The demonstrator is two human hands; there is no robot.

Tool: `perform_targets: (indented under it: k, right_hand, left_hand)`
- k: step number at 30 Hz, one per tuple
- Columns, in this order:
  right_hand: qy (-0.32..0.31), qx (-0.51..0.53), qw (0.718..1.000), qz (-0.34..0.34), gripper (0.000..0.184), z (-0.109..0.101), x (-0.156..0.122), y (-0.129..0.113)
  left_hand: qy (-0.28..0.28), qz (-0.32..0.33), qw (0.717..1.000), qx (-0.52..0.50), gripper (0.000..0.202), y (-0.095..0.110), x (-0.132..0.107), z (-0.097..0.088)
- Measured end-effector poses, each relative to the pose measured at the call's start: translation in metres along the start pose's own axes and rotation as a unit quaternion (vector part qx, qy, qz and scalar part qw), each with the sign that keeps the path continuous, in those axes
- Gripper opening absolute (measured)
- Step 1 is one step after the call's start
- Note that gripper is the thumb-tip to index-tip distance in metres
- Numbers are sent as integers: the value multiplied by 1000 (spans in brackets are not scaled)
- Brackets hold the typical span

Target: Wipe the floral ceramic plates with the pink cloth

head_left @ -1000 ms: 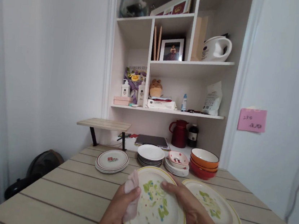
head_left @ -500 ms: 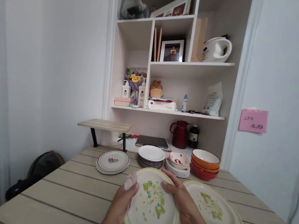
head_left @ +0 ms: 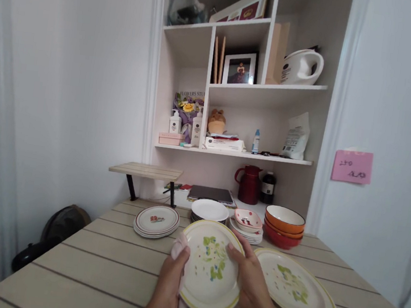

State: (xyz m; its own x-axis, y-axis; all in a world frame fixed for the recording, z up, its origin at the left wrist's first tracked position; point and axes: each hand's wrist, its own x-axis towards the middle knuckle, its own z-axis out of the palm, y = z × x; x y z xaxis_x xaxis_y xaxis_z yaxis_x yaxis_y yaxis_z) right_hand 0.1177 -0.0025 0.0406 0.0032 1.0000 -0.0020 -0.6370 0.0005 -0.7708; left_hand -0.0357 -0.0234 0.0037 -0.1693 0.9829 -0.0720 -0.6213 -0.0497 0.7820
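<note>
Above the wooden table (head_left: 102,261) I hold a cream plate (head_left: 210,269) with a green floral print and a yellow rim, tilted toward me. My left hand (head_left: 171,282) grips its left edge, fingers closed, with a pale pink cloth (head_left: 179,246) pressed against the plate. My right hand (head_left: 248,279) grips the right edge, thumb on the plate's face. A matching floral plate (head_left: 297,288) lies flat on the table just to the right.
Behind stand a stack of red-rimmed plates (head_left: 156,220), a stack with a white plate on top (head_left: 209,209), a small pink dish on plates (head_left: 247,220) and orange and red bowls (head_left: 283,226). Shelves (head_left: 233,152) fill the wall alcove. A black fan (head_left: 64,219) sits on the floor at left.
The plate has been lifted and tipped more upright toward me between both hands. The view has shifted slightly.
</note>
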Motion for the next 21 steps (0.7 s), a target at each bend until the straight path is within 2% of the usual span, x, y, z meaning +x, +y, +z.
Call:
perform_targets:
  k: [5,11,15,21]
  right_hand:
    - [22,8,998,-52,86,5,-3,8]
    - [61,4,991,-115,74,8,-7,9]
    - [62,7,994,-87,75,8,-5,10]
    - [13,29,999,-21,77,6,-2,3]
  left_hand:
    - [-1,-24,999,-37,57,-4,1,5]
    - [-62,-138,986,-73,57,-7,-5,18]
    - [-70,-158,982,-76,56,-6,-9,18]
    - [-48,-119,987,-93,57,-1,-7,14]
